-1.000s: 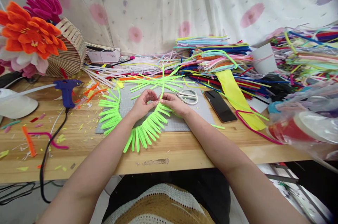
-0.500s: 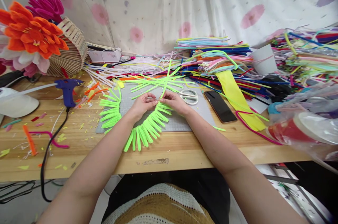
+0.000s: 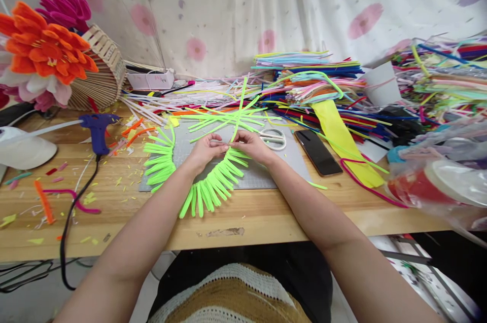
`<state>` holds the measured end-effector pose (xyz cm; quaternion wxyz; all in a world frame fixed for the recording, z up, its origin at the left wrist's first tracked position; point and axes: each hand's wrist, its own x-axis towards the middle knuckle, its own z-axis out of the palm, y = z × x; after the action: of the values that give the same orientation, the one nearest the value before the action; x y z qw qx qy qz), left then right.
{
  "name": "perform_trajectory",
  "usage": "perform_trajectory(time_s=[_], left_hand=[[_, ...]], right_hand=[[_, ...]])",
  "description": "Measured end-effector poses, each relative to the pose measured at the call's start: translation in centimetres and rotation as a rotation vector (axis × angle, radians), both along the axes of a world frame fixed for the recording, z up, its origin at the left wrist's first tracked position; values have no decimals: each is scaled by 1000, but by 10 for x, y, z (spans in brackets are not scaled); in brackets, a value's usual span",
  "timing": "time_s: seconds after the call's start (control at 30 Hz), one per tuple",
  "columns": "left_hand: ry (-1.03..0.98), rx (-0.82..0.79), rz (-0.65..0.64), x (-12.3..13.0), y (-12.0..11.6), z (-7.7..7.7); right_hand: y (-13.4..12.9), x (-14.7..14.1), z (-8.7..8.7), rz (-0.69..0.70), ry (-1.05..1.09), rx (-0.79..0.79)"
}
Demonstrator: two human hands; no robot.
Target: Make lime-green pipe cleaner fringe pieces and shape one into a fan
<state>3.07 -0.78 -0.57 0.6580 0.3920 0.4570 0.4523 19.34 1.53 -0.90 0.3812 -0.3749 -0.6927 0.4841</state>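
Note:
A curved fringe of neon green pipe cleaners [image 3: 208, 187], with many short loops pointing outward, lies over the mat and the table's front. At its upper right end my left hand [image 3: 208, 151] pinches the strip. My right hand [image 3: 249, 145] is closed on the same end, its fingertips almost touching the left ones. From between the fingers a straight green length sticks up and away. Loose green pipe cleaners [image 3: 213, 121] lie crossed just beyond the hands. White-handled scissors [image 3: 279, 146] rest right of my right hand. The exact grip point is partly hidden by the fingers.
Under the work is a grey cutting mat [image 3: 266, 181]. A black phone [image 3: 318, 153] and yellow ribbon [image 3: 344, 140] lie at right. On the left are a blue glue gun [image 3: 98, 133] with its cord and a fuzzy orange flower [image 3: 51, 49]. Pipe cleaner bundles [image 3: 312, 84] pile up behind.
Both hands stay at the same end of the green fringe, with only slight finger movement. The whole view has shifted a little.

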Motion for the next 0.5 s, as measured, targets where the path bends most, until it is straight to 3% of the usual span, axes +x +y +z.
perform_trajectory(time_s=[0.3, 0.5], left_hand=[[88, 94, 8, 2, -1, -4], [228, 113, 79, 8, -2, 1]], right_hand=[[-1, 1, 4, -20, -108, 61], [0, -1, 2, -11, -127, 65]])
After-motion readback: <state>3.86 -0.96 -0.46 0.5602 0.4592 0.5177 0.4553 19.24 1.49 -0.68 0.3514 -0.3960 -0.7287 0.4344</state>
